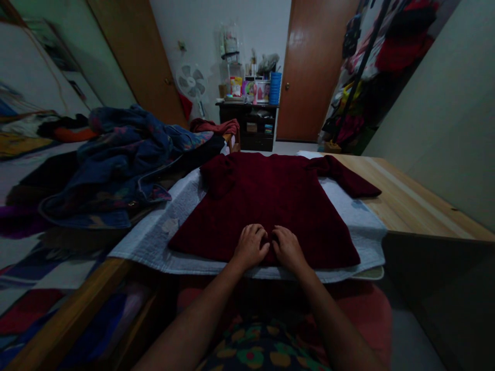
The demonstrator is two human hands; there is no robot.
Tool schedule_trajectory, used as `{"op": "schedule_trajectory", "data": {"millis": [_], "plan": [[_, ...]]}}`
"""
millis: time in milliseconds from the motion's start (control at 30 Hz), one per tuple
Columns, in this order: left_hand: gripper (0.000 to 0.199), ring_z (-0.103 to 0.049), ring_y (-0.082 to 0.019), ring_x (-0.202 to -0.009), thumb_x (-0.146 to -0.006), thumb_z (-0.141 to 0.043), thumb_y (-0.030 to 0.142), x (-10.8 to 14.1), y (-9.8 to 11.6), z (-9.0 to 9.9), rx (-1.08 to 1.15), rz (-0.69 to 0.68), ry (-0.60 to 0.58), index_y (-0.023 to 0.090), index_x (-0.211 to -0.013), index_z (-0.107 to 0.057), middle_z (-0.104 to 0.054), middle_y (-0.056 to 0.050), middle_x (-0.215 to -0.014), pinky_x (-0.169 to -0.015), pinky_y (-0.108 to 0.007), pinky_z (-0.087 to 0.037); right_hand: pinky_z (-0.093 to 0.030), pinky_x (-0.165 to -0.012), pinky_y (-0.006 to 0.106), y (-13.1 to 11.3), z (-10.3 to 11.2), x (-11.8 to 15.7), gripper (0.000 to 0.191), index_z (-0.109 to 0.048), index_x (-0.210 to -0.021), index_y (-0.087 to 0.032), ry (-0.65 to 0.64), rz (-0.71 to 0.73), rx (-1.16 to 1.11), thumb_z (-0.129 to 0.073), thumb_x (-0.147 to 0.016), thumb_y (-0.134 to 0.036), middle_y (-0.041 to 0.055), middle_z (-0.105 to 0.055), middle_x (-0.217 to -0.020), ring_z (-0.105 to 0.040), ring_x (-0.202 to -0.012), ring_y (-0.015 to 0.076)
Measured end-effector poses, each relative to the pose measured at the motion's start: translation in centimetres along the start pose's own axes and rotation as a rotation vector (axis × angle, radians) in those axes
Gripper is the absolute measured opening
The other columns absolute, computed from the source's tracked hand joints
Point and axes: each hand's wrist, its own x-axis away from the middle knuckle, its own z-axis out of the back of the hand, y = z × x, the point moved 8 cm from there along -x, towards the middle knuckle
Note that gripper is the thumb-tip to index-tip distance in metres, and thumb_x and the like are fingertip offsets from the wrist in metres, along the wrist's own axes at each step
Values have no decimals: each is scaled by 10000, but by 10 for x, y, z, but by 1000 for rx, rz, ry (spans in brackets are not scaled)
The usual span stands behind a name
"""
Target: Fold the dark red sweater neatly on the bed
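A dark red long-sleeved garment (270,196) lies spread on a light blue cloth (154,247), its hem towards me. Its right sleeve stretches out over the wooden surface, while the left one looks bunched near the shoulder. My left hand (252,245) rests on the lower middle of the garment, fingers curled with the thumb apart. Just beside it, my right hand (286,248) touches the same fabric, its fingers bent and a little apart. A small gap separates the two hands, and neither is wrapped round anything.
A heap of clothes with a blue patterned denim piece (116,165) is at the left. A wooden tabletop (417,201) extends right. Beyond stand a dark shelf (257,129), a fan (192,82) and hanging clothes (402,41). A wooden rail (77,314) runs at lower left.
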Motion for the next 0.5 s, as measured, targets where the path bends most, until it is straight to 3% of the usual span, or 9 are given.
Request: {"op": "schedule_trajectory", "data": {"millis": [233, 500], "plan": [[173, -452, -232, -1162, -786, -619, 240, 1, -1, 0, 7, -17, -15, 238, -953, -574, -532, -45, -1164, -1053, -419, -338, -317, -1100, 428, 8, -3, 13, 410, -539, -1289, -196, -121, 34, 100, -498, -886, -261, 91, -461, -1447, -391, -1345, 238], [405, -406, -258, -1260, -716, -716, 393, 5, -4, 1, 79, -91, -161, 265, -1072, -572, -494, -56, -1284, -1107, -453, -277, -309, -1105, 454, 29, 7, 31, 485, -496, -1355, -222, -153, 8, 163, -512, -895, -375, 85, -425, -1477, -340, -1383, 253]]}}
